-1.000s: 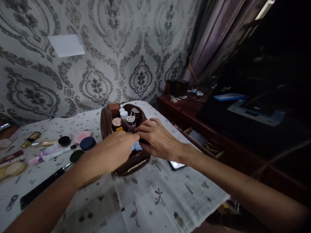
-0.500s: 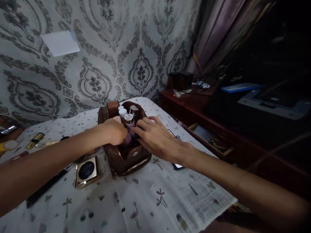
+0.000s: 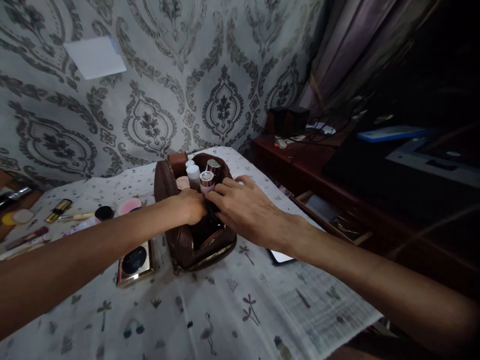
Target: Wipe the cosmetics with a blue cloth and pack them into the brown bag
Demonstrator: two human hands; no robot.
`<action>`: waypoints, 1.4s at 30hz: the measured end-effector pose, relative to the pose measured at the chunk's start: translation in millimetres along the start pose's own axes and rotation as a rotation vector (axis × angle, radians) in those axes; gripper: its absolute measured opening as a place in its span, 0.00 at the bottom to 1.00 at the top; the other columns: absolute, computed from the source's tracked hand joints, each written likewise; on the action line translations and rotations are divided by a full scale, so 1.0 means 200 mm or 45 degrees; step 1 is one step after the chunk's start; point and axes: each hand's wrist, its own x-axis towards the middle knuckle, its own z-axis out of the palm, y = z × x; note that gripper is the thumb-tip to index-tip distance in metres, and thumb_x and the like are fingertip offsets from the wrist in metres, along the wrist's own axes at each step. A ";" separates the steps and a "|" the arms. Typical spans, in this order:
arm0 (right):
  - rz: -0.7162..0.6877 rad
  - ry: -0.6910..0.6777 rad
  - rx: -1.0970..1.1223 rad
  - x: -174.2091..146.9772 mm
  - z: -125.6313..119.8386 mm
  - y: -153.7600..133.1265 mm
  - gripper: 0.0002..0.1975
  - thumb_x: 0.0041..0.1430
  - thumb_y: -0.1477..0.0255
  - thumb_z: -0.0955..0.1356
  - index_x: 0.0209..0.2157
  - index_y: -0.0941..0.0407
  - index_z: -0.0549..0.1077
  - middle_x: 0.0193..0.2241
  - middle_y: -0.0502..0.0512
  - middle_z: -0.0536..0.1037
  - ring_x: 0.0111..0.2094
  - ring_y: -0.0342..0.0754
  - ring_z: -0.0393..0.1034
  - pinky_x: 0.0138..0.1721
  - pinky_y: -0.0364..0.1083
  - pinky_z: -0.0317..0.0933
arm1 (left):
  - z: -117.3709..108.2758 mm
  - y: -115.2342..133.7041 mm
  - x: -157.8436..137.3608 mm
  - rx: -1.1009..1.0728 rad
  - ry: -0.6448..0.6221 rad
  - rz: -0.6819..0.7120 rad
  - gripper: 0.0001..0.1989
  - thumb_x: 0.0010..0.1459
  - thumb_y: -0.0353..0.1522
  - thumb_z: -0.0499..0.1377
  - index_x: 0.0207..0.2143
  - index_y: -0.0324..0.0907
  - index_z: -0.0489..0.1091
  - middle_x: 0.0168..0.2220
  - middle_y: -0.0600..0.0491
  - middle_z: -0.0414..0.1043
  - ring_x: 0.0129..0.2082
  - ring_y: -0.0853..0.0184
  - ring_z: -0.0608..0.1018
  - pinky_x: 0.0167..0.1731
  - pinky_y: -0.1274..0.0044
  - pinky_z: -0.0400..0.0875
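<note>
A brown leather toiletry bag [image 3: 215,252] stands unzipped on the cloth-covered table. My left hand [image 3: 191,206] reaches down into it, curled, with its fingertips hidden. Over the bag's right rim lies my right hand [image 3: 247,207], fingers bent but apart, their tips touching or very close to a silver-capped bottle [image 3: 207,184]. Standing upright behind that bottle are a white-capped bottle [image 3: 193,175] and another shiny silver cap [image 3: 213,165]. A round beige item [image 3: 183,183] sits at the bag's left inside. Left of the bag is a gold compact [image 3: 137,262] with a round black centre.
Makeup lies at left: a pink round item [image 3: 129,205], a brush [image 3: 103,214], a gold-and-black case [image 3: 58,210] and a lip gloss tube [image 3: 27,238]. A phone [image 3: 280,257] rests under my right forearm. Beyond the table's right edge is an open drawer [image 3: 330,215].
The silver-capped bottle sits lower and a little to the right. My left hand has moved slightly right inside the bag. The view has shifted, showing more makeup at left.
</note>
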 end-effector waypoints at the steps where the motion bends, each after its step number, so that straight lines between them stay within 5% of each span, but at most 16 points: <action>1: 0.011 -0.014 -0.007 0.00 -0.01 0.00 0.08 0.62 0.77 0.68 0.44 0.59 0.73 0.42 0.60 0.79 0.46 0.58 0.69 0.43 0.53 0.53 | -0.02 0.01 -0.01 0.019 -0.036 -0.018 0.09 0.53 0.24 0.61 0.32 0.43 0.79 0.37 0.48 0.81 0.39 0.61 0.80 0.35 0.77 0.70; 5: 0.031 -0.042 -0.047 0.02 -0.02 -0.01 0.16 0.61 0.79 0.68 0.51 0.59 0.70 0.43 0.60 0.79 0.46 0.57 0.70 0.41 0.52 0.53 | -0.10 0.03 -0.05 0.094 -0.163 -0.068 0.13 0.56 0.23 0.57 0.40 0.39 0.79 0.46 0.42 0.79 0.45 0.57 0.80 0.37 0.74 0.70; 9: 0.045 -0.078 -0.052 0.02 -0.03 -0.02 0.18 0.60 0.79 0.69 0.52 0.58 0.70 0.44 0.59 0.79 0.46 0.57 0.70 0.40 0.51 0.53 | -0.16 0.00 -0.09 0.123 -0.294 -0.064 0.12 0.55 0.24 0.58 0.38 0.41 0.80 0.43 0.44 0.81 0.43 0.59 0.80 0.38 0.76 0.70; 18: 0.088 -0.145 -0.070 0.05 -0.06 -0.04 0.16 0.60 0.81 0.69 0.49 0.57 0.72 0.44 0.59 0.79 0.47 0.57 0.71 0.40 0.51 0.53 | -0.15 -0.05 -0.14 -0.009 -0.153 -0.124 0.11 0.54 0.30 0.61 0.40 0.40 0.79 0.38 0.42 0.81 0.42 0.57 0.80 0.42 0.73 0.71; 28: 0.104 -0.219 -0.066 0.08 -0.06 -0.02 0.18 0.62 0.80 0.68 0.52 0.55 0.72 0.42 0.58 0.80 0.46 0.56 0.71 0.41 0.51 0.54 | -0.16 -0.01 -0.15 0.077 -0.206 -0.051 0.15 0.62 0.30 0.53 0.42 0.37 0.79 0.42 0.41 0.81 0.40 0.57 0.81 0.33 0.74 0.71; 33: 0.094 -0.242 -0.097 0.08 -0.07 -0.03 0.13 0.63 0.79 0.68 0.49 0.56 0.73 0.45 0.60 0.77 0.47 0.56 0.71 0.42 0.50 0.56 | -0.14 -0.01 -0.14 0.060 -0.152 -0.048 0.14 0.58 0.26 0.55 0.42 0.38 0.79 0.39 0.44 0.81 0.36 0.60 0.81 0.31 0.76 0.70; 42: 0.079 -0.142 -0.222 0.07 -0.07 -0.06 0.13 0.60 0.82 0.67 0.46 0.57 0.72 0.41 0.59 0.78 0.46 0.57 0.72 0.54 0.59 0.48 | -0.22 -0.04 -0.18 -0.088 -0.154 0.082 0.10 0.57 0.33 0.60 0.36 0.39 0.79 0.34 0.47 0.80 0.29 0.64 0.75 0.26 0.76 0.63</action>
